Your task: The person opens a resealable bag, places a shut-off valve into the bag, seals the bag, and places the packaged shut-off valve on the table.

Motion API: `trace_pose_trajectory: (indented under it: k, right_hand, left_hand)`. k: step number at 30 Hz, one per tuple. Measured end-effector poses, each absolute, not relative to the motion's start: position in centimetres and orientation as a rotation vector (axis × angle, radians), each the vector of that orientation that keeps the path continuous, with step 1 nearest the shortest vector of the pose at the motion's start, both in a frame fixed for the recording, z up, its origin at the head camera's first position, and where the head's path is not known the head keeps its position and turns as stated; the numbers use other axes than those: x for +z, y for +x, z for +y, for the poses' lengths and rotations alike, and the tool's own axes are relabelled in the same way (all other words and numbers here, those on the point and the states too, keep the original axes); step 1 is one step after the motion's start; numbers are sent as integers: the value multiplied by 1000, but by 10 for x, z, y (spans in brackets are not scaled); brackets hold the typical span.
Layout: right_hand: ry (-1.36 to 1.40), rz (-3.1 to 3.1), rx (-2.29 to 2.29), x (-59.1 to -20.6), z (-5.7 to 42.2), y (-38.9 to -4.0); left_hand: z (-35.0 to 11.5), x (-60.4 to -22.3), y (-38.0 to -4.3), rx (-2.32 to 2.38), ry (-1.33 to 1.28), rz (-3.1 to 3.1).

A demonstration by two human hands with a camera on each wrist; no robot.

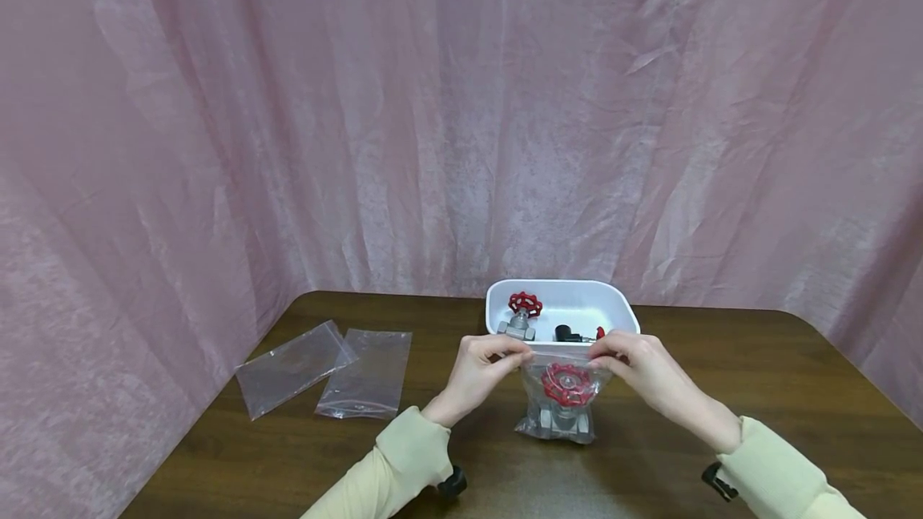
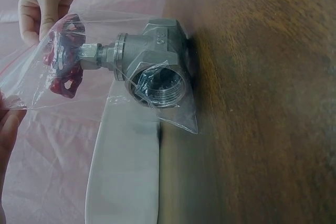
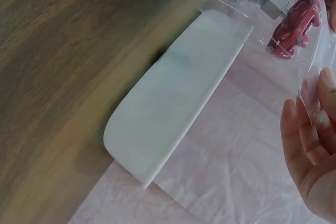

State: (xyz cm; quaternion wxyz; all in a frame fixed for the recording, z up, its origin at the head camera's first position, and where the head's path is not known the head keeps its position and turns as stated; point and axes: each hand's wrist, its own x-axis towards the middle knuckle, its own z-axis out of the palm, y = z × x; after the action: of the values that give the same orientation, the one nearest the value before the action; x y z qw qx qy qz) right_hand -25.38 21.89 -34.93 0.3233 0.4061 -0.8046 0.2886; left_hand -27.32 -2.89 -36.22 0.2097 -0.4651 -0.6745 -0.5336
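Observation:
A clear zip bag (image 1: 534,407) stands upright on the table with a metal gate valve (image 2: 152,51) inside. The valve's red handwheel (image 1: 567,385) is uppermost, and its threaded opening shows in the left wrist view. My left hand (image 1: 481,371) pinches the bag's top edge at the left corner between thumb and fingers. At the opposite corner my right hand (image 1: 652,375) pinches the same edge. In the right wrist view, fingers of the right hand (image 3: 315,150) hold the thin plastic beside the handwheel.
Behind the bag is a white tray (image 1: 620,303) holding another red-wheeled valve (image 1: 521,319) and a small black fitting (image 1: 568,334) with a red part. Two flat clear bags, one left (image 1: 288,371) and one right (image 1: 371,375), lie overlapping on the table's left. A pink curtain (image 1: 461,118) hangs behind.

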Motion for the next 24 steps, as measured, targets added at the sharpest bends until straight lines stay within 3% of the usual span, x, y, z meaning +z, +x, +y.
trace_pose_trajectory:
  k: [9, 19, 24]
  right_hand:
    - [1021, -2084, 615, -349, 215, -251]
    - [1061, -2069, 577, -351, 214, -250]
    - [1104, -2080, 716, -352, 217, -251]
  left_hand:
    - [-28, -387, -295, -1460, -1289, -1856]
    - [-29, -366, -274, -1478, -1279, -1857]
    - [-29, -382, -288, -1458, -1279, -1865]
